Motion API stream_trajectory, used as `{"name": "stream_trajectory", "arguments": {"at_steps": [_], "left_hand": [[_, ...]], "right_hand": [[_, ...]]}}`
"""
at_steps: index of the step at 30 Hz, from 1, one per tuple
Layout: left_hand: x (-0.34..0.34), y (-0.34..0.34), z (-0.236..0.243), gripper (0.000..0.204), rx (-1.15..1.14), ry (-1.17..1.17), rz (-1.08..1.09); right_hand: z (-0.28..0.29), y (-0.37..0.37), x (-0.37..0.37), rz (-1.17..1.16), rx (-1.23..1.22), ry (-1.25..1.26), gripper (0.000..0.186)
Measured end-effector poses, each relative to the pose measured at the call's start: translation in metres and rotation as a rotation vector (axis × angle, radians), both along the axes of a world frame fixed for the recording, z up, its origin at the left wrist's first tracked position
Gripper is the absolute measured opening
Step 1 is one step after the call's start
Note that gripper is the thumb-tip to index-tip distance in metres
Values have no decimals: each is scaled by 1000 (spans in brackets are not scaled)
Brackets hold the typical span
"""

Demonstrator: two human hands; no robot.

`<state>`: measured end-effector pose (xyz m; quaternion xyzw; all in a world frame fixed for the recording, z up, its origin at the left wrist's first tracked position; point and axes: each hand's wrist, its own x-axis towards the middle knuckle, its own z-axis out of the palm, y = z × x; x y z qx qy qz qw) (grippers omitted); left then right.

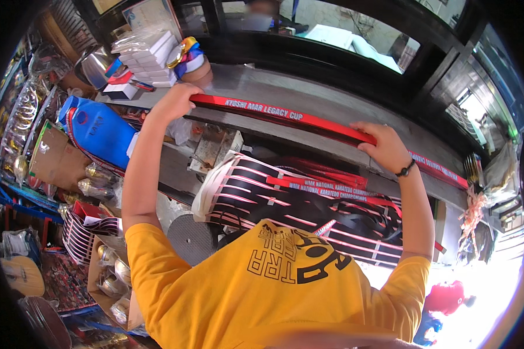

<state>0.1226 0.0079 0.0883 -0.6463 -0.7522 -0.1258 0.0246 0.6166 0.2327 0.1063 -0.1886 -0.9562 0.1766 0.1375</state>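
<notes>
A long red ribbon (262, 109) with pale printing stretches along a grey ledge in front of me. My left hand (179, 102) is closed on its left end. Further right, my right hand (381, 145) pinches the same strip between thumb and fingers. Beyond that hand the ribbon runs on to the right along the ledge. Below it, more red printed ribbons (332, 191) lie loosely over a seat or bundle covered in black and pale pink stripes (239, 189).
Stacked white boxes (151, 61) and a gold medal (179, 55) with coloured ribbon stand at the ledge's left. A blue jug (102, 131) is below them. A box of wrapped gold pieces (108, 262) sits lower left. Dark-framed windows (349, 43) rise behind the ledge.
</notes>
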Motion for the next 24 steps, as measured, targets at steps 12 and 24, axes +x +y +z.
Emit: {"name": "stream_trajectory", "arguments": {"at_steps": [12, 24], "left_hand": [[89, -40, -2, 69, 423, 109, -17], [214, -48, -103, 44, 263, -467, -167]], "right_hand": [[-94, -84, 29, 147, 110, 244, 16], [-307, -66, 1, -279, 28, 39, 23]]}}
